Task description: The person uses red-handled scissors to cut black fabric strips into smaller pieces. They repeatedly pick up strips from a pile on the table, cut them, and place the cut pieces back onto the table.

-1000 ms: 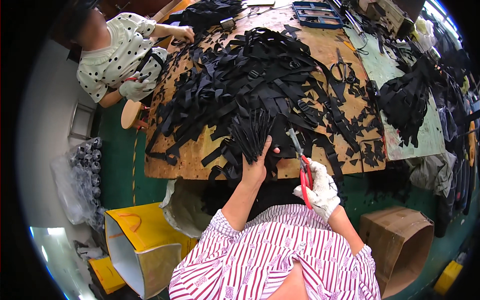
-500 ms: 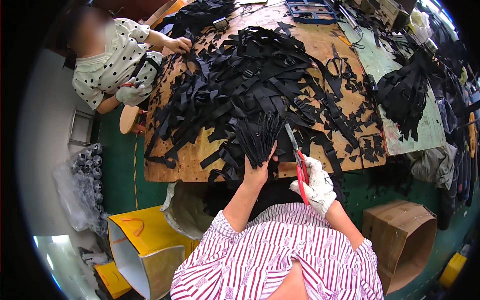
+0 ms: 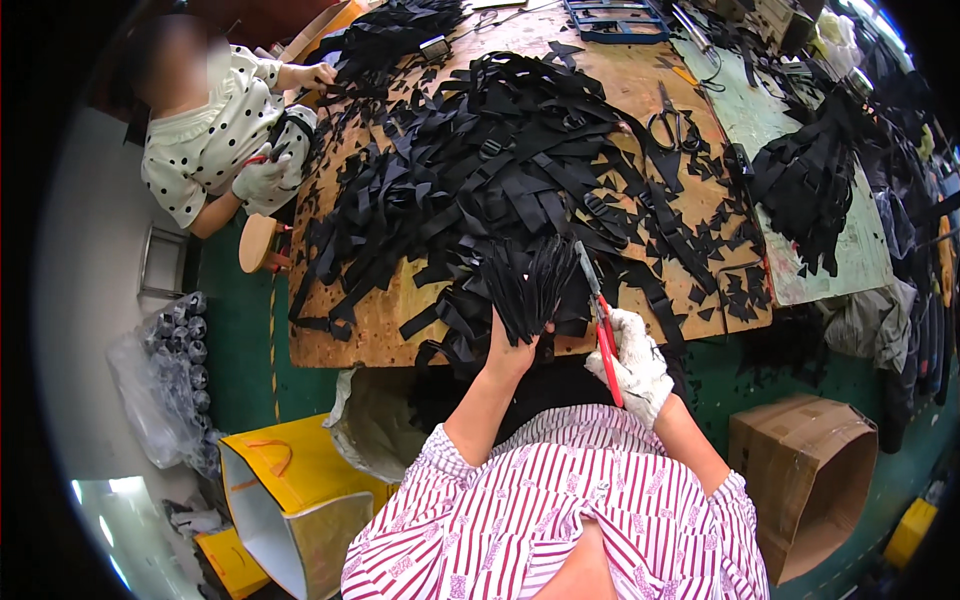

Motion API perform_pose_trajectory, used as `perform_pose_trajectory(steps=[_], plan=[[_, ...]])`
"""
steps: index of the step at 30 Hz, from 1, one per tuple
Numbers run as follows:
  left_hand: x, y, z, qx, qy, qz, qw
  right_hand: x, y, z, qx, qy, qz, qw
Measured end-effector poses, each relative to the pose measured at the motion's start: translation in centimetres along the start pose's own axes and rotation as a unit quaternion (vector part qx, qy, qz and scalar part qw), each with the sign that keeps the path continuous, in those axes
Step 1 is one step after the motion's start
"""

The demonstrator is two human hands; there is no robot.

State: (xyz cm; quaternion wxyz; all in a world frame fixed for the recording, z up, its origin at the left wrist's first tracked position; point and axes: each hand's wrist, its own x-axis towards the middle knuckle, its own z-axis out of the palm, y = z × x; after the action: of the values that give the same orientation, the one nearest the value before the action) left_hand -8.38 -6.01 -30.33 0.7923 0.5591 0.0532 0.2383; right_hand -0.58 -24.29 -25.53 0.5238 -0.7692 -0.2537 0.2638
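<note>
My left hand [image 3: 510,348], bare, grips a thick bundle of black webbing straps [image 3: 528,290] at the table's near edge, with the strap ends fanned upward. In a white glove, my right hand [image 3: 636,368] is closed around the red handles of a pair of scissors [image 3: 604,335]. The scissor blades point up and lie close beside the right side of the bundle; whether they touch it I cannot tell. Beyond my hands a large heap of black straps [image 3: 480,150], some with buckles, covers the middle of the wooden table [image 3: 660,75].
Another pair of scissors [image 3: 666,125] lies at the table's right. More straps [image 3: 810,190] hang over a green board [image 3: 740,110]. At the left a co-worker [image 3: 225,135] holds a red-handled tool. A cardboard box [image 3: 790,440] and a yellow bag [image 3: 300,460] stand below the table.
The bundle in my left hand has spread wider and turned slightly. My right hand has shifted a little with the scissors. The co-worker's bare hand has moved left and up.
</note>
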Motion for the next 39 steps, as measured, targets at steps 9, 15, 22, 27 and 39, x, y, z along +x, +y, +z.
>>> perform_pose_trajectory(steps=[9,15,22,27,39], plan=[[0.3,-0.1,-0.2,-0.034,0.013,-0.014,0.999,-0.9,-0.7,0.9,0.201,-0.018,0.117,0.973],[-0.1,0.5,0.5,-0.070,0.042,-0.026,0.996,-0.3,-1.7,0.7,0.255,0.022,0.167,0.952],[-0.2,1.4,-1.1,-0.026,0.088,-0.103,0.990,-0.1,0.7,-0.4,0.318,0.076,0.145,0.934],[2.9,6.6,1.1,-0.067,0.184,-0.155,0.968,-0.9,1.4,-0.8,0.344,0.104,0.143,0.922],[2.7,8.0,-3.7,0.114,0.105,0.014,0.988,-2.7,0.4,-1.8,0.319,0.149,0.113,0.929]])
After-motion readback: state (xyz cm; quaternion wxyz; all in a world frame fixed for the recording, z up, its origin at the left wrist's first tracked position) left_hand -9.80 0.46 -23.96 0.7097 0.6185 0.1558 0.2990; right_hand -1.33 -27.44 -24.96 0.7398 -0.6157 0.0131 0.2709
